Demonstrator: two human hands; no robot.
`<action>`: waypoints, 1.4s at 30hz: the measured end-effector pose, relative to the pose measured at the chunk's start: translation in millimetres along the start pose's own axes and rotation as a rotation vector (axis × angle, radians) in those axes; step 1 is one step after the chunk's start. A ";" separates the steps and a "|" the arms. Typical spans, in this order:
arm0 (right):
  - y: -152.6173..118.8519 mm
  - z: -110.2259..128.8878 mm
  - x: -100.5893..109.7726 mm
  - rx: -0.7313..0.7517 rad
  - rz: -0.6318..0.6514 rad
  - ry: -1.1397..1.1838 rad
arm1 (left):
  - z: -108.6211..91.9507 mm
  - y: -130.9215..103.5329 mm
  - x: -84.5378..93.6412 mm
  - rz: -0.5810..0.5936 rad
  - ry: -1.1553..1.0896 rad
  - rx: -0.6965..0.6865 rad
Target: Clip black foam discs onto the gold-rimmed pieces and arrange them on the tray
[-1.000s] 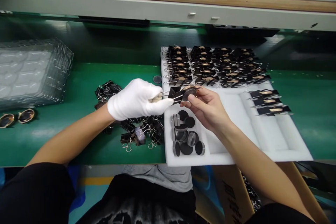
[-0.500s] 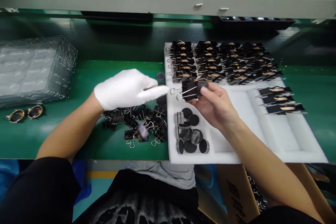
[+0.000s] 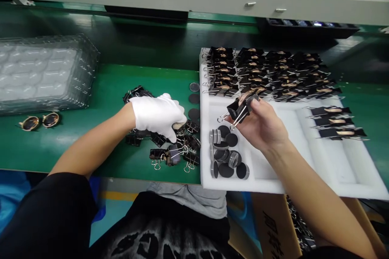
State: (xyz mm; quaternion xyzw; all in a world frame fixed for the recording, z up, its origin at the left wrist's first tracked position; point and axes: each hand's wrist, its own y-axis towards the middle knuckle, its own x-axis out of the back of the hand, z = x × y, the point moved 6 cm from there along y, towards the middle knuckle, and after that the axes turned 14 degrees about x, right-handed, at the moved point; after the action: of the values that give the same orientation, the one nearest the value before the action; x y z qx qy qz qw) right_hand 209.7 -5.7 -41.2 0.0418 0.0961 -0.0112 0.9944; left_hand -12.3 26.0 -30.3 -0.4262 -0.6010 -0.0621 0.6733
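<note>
My left hand [image 3: 159,115], in a white glove, reaches down over a pile of black binder clips [image 3: 158,139] on the green table, thumb and fingers curled at the clips. Whether it grips one is hidden. My right hand [image 3: 264,125], bare, holds a binder clip [image 3: 238,111] with a round dark disc [image 3: 251,101] at its side, above the white foam tray [image 3: 270,117]. The clip's wire handles point down and left. Loose dark discs [image 3: 226,170] lie in the tray's near left compartment. Rows of clipped pieces [image 3: 253,68] fill its far part.
Stacked clear plastic trays [image 3: 45,73] stand at the left, with sunglasses [image 3: 41,121] in front. More round discs [image 3: 193,98] lie along the foam tray's left edge. Three clipped pieces [image 3: 337,122] sit at the tray's right. A cardboard box [image 3: 270,222] stands below the table edge.
My left hand has lowered onto the clip pile, its fingers curling. My right hand has tilted the held clip, handles now lower. The whole view has shifted slightly.
</note>
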 end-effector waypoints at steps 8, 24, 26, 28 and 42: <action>-0.3 -0.2 0.4 -0.009 0.015 0.024 | 20.0 -4.4 7.2 0.004 -0.082 0.071; 2.2 -4.6 -0.7 0.016 0.054 0.174 | 0.4 -6.8 20.8 -0.209 0.278 0.165; 1.9 -4.4 0.2 0.026 0.071 0.165 | 12.1 -9.3 28.5 -0.295 0.275 0.196; 1.1 -4.3 0.0 0.026 0.095 0.150 | 22.0 -12.7 38.2 -0.388 0.205 0.198; -12.1 -4.8 -22.8 0.248 0.370 0.008 | -18.4 -14.5 48.7 -0.604 -0.537 0.029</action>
State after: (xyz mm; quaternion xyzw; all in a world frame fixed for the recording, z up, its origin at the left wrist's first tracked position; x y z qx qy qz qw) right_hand 186.1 -17.0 -42.5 0.1808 0.0886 0.1600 0.9664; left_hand 6.1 25.8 20.6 -0.2221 -0.8544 -0.1353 0.4499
